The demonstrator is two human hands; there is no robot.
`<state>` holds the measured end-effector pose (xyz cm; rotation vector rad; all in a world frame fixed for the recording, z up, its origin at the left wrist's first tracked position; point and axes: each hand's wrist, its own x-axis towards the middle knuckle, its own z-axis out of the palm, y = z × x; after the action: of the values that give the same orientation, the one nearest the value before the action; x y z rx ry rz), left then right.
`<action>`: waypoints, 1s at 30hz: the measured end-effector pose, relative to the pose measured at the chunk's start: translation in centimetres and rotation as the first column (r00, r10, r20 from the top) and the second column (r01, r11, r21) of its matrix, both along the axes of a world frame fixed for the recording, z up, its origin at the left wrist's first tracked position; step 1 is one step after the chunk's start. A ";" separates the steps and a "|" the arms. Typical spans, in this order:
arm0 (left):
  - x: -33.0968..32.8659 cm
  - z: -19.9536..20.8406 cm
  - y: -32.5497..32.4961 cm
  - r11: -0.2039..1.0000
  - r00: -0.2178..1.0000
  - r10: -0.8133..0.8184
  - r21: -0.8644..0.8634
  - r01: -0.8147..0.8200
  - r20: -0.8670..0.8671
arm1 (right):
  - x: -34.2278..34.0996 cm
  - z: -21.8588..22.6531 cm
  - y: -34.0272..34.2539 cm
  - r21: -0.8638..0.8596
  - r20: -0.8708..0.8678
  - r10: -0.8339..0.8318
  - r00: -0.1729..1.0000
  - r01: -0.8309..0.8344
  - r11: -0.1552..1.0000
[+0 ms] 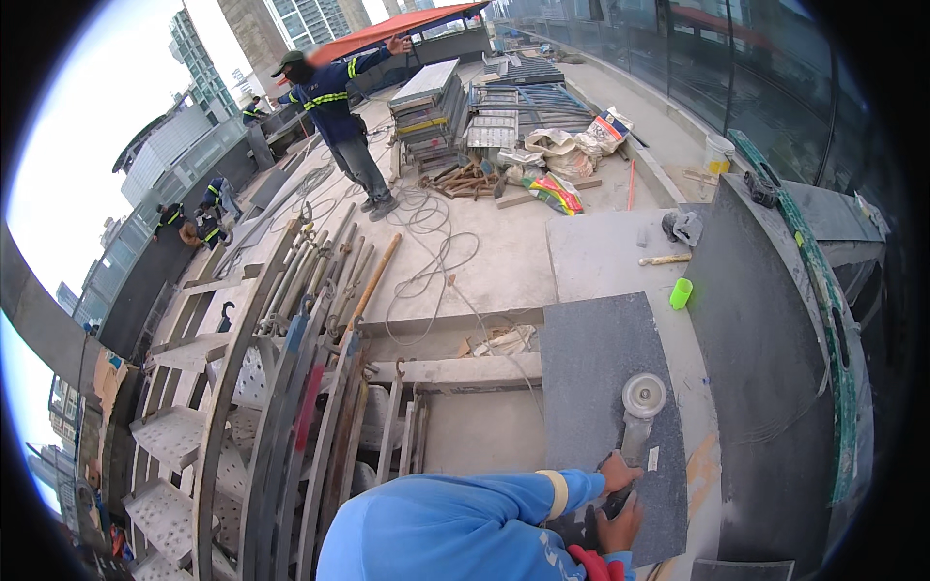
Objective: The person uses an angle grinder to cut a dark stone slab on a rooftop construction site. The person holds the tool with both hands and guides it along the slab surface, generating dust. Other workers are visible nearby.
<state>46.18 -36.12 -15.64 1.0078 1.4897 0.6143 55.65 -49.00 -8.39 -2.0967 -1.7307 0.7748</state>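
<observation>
Both my hands are closed around an angle grinder [635, 438] with a pale round disc at its far end. My left hand [620, 472] wraps the body nearer the disc, its light blue sleeve crossing from the lower left. Just behind it my right hand [618, 523] grips the dark rear part; a bit of red cloth [593, 562] shows by that wrist. Beneath the grinder lies a dark grey flat panel [591, 353]. Whether the disc touches the panel or spins, I cannot tell.
A bright green cylinder [681, 293] and a yellow-handled tool [665, 259] lie beyond the panel. Metal scaffold frames [291, 387] crowd the left. On the right, a long green bar [819, 281] leans along dark slabs [760, 329]. A person [334, 111] stands with arms outstretched; cables [436, 247] loop across the floor.
</observation>
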 end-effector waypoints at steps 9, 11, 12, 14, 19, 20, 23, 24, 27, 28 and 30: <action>-0.8 2.2 -0.4 0.997 1.000 0.005 -0.076 -0.003 0.026 | -3.2 -3.3 4.6 0.056 -0.046 -0.222 0.974 0.224 0.973; -0.8 2.5 -0.3 0.997 0.999 0.002 -0.074 0.001 0.047 | -3.1 -3.2 5.3 0.087 -0.128 -0.197 0.972 0.209 0.974; -0.8 2.5 -0.3 0.997 0.998 0.014 -0.075 -0.009 0.069 | -2.9 -3.2 5.6 0.093 -0.172 -0.188 0.967 0.206 0.974; -0.5 2.4 -0.3 0.999 1.000 -0.015 -0.035 0.015 0.004 | -2.2 -3.4 6.2 0.083 -0.232 -0.178 0.956 0.202 0.976; 0.1 1.4 -0.5 1.000 0.999 0.022 -0.014 -0.023 -0.026 | -0.3 -5.2 5.9 0.106 -0.409 -0.116 0.905 0.173 0.979; 0.1 1.3 -0.6 0.999 1.000 -0.007 -0.032 0.006 -0.028 | -0.2 -5.4 5.9 0.112 -0.379 -0.103 0.920 0.156 0.981; 0.0 1.6 -0.7 0.999 0.999 -0.013 -0.036 0.011 -0.047 | -0.6 -6.0 6.3 0.039 -0.362 -0.160 0.918 0.186 0.982; 0.1 1.7 -0.8 1.000 0.998 -0.015 -0.001 0.015 -0.064 | -0.6 -6.2 6.4 0.117 -0.398 -0.086 0.913 0.144 0.983; -0.8 1.3 0.5 0.998 0.993 -0.024 0.048 0.030 -0.116 | -0.2 -7.2 7.1 0.164 -0.368 -0.076 0.927 0.145 0.976; -0.5 0.9 0.3 0.998 0.995 -0.056 -0.015 0.055 -0.079 | 0.9 -7.7 6.8 0.083 -0.409 -0.085 0.909 0.130 0.988; -0.5 -0.1 0.4 1.000 0.999 -0.028 -0.014 0.028 -0.032 | 1.3 -8.9 8.2 -0.124 -0.507 -0.202 0.838 0.160 0.979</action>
<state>45.71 -35.74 -15.74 1.0308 1.5032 0.5699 56.93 -40.81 -17.31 -1.8285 -1.2086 1.2266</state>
